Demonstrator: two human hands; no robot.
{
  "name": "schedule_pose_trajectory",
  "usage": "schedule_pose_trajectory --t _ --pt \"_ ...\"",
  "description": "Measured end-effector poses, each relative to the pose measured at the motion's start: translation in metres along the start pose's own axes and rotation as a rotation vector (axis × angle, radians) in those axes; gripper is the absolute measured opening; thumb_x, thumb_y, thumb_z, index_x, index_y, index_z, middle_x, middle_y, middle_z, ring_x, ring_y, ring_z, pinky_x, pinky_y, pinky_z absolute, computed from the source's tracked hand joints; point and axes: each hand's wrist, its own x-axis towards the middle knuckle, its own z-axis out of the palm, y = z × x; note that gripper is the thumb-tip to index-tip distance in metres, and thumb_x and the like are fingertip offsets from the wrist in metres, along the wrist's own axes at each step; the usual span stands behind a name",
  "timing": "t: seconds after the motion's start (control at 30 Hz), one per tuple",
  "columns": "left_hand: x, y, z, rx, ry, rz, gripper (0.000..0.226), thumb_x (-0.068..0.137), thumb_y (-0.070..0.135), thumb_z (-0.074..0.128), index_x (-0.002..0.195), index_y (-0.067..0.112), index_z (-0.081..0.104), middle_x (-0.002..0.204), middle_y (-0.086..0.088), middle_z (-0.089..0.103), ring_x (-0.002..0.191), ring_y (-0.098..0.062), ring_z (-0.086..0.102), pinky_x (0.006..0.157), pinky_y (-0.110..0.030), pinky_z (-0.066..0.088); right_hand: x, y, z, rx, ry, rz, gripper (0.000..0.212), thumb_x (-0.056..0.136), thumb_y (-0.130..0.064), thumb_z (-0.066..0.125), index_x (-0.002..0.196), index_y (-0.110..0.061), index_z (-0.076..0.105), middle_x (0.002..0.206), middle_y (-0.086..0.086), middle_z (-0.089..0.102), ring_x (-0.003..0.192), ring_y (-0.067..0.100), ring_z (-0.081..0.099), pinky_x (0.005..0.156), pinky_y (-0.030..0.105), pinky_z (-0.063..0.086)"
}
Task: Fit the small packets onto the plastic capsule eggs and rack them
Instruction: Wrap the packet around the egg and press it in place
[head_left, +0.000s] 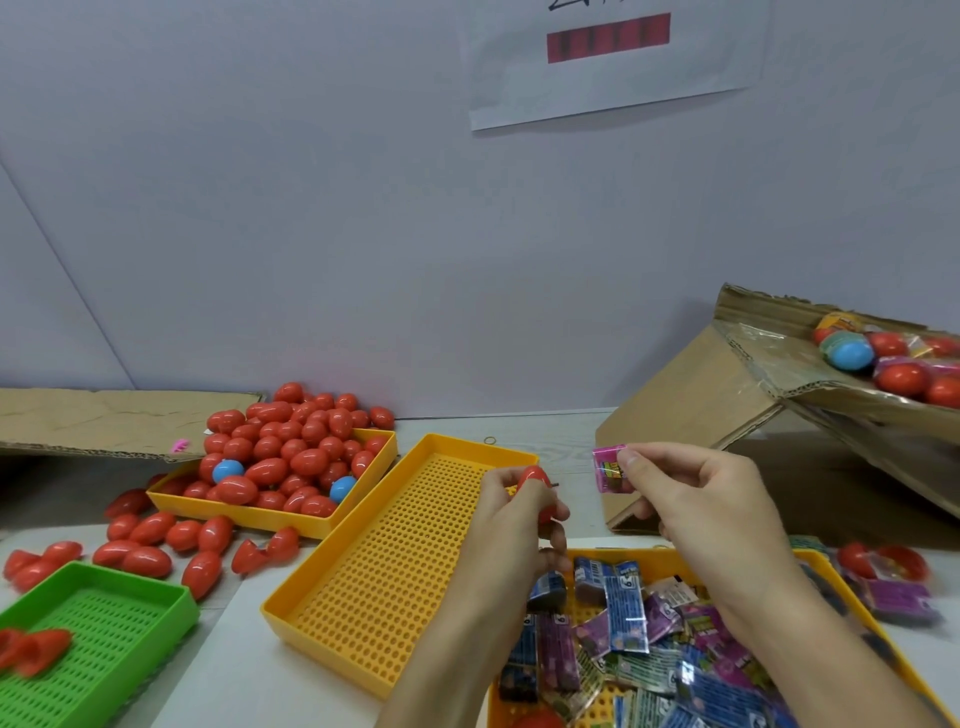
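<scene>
The left hand (511, 512) grasps a red egg (535, 480) just above the near right rim of the empty yellow tray (415, 566). The right hand (691, 499) pinches a pink packet (609, 468) by one edge, right of that tray and a little apart from the egg. Both are held in the air, over the packet tray (587, 555) that sits right of the empty tray.

The packet is held by its edge only; as I judge it, it may twist or slip when pushed onto the smooth egg and drop among the loose packets below. The egg itself could pop out of the fingers and roll off across the counter (249, 675), toward the strays left of the tray.
</scene>
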Motion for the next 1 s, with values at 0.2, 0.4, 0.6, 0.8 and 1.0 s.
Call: schedule_pose_trajectory --t 0.2,0.4,0.6,0.8,1.0 --pt "-0.0033 0.0015 -0.0009 0.188 -0.043 0.107 0.02 0.093 0.023 0.066 0.11 0.016 0.06 0.078 0.0 0.068 0.058 -0.01 0.058 0.053 -0.024 0.049 0.0003 0.0007 0.0012 -0.002 0.005 -0.014 0.009 0.091 -0.023 0.066 0.089 -0.03 0.071 0.06 -0.009 0.069 0.052 -0.003 0.059 0.044 0.008 0.041" --pt "-0.003 0.0031 -0.0017 0.175 -0.037 0.163 0.017 0.093 0.029 0.064 0.101 0.015 0.069 0.07 0.001 0.065 0.052 -0.011 0.052 0.05 -0.024 0.047 0.0015 0.0018 -0.0003 0.0 0.002 0.006 0.007 0.092 -0.026 0.066 0.091 -0.03 0.071 0.068 -0.002 0.072 0.054 -0.001 0.06 0.045 0.013 0.043" --pt "-0.004 0.0037 -0.0007 0.081 -0.044 0.103 0.02 0.095 0.03 0.059 0.094 0.012 0.067 0.056 0.002 0.053 0.046 -0.012 0.041 0.045 -0.022 0.039 0.0024 0.0023 0.0007 0.015 -0.044 0.008 0.007 0.092 -0.027 0.065 0.092 -0.032 0.07 0.074 -0.007 0.073 0.06 0.002 0.064 0.048 0.011 0.045" --pt "-0.0018 0.0026 -0.0016 -0.008 -0.038 0.033 0.026 0.097 0.033 0.058 0.102 0.007 0.061 0.057 0.0 0.056 0.044 -0.012 0.04 0.043 -0.022 0.039 0.0017 0.0021 0.0009 -0.007 -0.086 0.01 0.007 0.092 -0.031 0.064 0.093 -0.034 0.07 0.079 -0.015 0.073 0.069 0.002 0.066 0.052 0.016 0.047" --pt "-0.0007 0.0026 -0.0025 -0.011 -0.046 0.045 0.02 0.097 0.03 0.058 0.092 0.012 0.066 0.06 -0.002 0.059 0.048 -0.013 0.045 0.045 -0.023 0.042 0.0005 0.0002 0.0014 0.001 -0.118 0.008 0.01 0.091 -0.032 0.064 0.097 -0.032 0.071 0.08 -0.014 0.073 0.073 0.002 0.066 0.059 0.021 0.047"
